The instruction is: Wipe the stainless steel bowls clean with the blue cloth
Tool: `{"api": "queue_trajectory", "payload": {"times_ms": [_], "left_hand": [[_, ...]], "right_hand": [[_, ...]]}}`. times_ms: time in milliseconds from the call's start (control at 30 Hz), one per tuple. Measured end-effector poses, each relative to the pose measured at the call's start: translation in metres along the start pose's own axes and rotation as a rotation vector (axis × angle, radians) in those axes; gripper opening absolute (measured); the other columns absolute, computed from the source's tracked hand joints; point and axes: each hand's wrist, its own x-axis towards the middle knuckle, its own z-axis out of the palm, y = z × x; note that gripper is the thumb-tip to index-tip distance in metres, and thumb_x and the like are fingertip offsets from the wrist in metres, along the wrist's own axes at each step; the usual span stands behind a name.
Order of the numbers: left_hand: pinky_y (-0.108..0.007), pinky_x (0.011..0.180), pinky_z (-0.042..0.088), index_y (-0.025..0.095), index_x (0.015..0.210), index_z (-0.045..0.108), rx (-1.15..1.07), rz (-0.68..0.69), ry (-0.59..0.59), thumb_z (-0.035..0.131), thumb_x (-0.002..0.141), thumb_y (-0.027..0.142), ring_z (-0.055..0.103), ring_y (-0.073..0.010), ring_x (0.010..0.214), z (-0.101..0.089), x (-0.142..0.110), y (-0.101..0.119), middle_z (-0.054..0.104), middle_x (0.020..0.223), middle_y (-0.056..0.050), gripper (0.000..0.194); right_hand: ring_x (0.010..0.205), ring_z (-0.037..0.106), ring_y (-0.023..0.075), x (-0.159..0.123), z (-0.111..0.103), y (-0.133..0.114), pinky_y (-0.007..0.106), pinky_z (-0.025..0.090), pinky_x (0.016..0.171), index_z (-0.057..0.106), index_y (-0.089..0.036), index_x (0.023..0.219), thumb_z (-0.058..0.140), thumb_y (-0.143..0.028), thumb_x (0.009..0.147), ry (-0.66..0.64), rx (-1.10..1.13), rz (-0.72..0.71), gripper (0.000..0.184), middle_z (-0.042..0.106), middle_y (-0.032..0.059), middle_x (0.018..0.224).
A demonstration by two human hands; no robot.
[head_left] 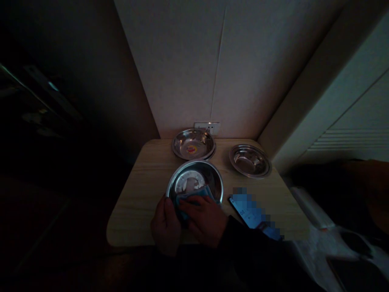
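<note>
A shiny metal bowl (194,165) stands near the front of a small wooden table (136,202). My left hand (165,227) grips its rim at the near left side, fingers closed. My right hand (206,219) reaches over the near rim and presses a blue cloth (199,192) against the inside of the bowl. Part of the cloth and the near wall of the bowl are hidden under that hand.
Behind the bowl lie stacked metal basins (194,142), the top one bearing a yellow and red sticker. More stacked metal bowls (251,162) stand at the right. A lit phone (247,211) lies beside my right sleeve. A wall socket (209,126) is behind the table.
</note>
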Motion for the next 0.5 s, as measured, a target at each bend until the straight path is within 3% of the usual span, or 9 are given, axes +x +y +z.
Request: {"api": "queue_trajectory", "payload": {"times_ms": [133, 367, 500], "left_hand": [[-0.024, 0.061, 0.05, 0.016, 0.09, 0.067, 0.013, -0.016, -0.004, 0.043, 0.085, 0.037, 0.067, -0.0172, 0.071, 0.001, 0.0, -0.002, 0.072, 0.081, -0.007, 0.032], [-0.024, 0.059, 0.05, 0.017, 0.09, 0.068, -0.012, 0.035, 0.019, 0.045, 0.085, 0.037, 0.067, -0.0173, 0.071, 0.006, -0.005, 0.007, 0.072, 0.08, -0.008, 0.031], [-0.023, 0.058, 0.05, 0.016, 0.091, 0.068, -0.002, 0.051, 0.042, 0.045, 0.085, 0.038, 0.067, -0.0169, 0.068, 0.005, -0.006, 0.008, 0.073, 0.079, -0.008, 0.033]], "right_hand": [[0.111, 0.052, 0.0248, -0.013, -0.01, 0.018, 0.044, 0.035, 0.092, 0.058, -0.018, 0.116, 0.05, -0.027, 0.084, -0.073, -0.173, -0.022, 0.033, 0.064, 0.0055, 0.118], [0.124, 0.042, 0.0271, -0.004, -0.008, 0.04, 0.046, 0.032, 0.096, 0.049, -0.009, 0.127, 0.046, -0.022, 0.088, 0.143, -0.371, 0.084, 0.042, 0.05, 0.0121, 0.135], [0.123, 0.044, 0.0253, -0.005, 0.0, 0.032, 0.047, 0.033, 0.095, 0.05, -0.011, 0.126, 0.045, -0.023, 0.088, 0.139, -0.31, 0.077, 0.04, 0.05, 0.0098, 0.136]]}}
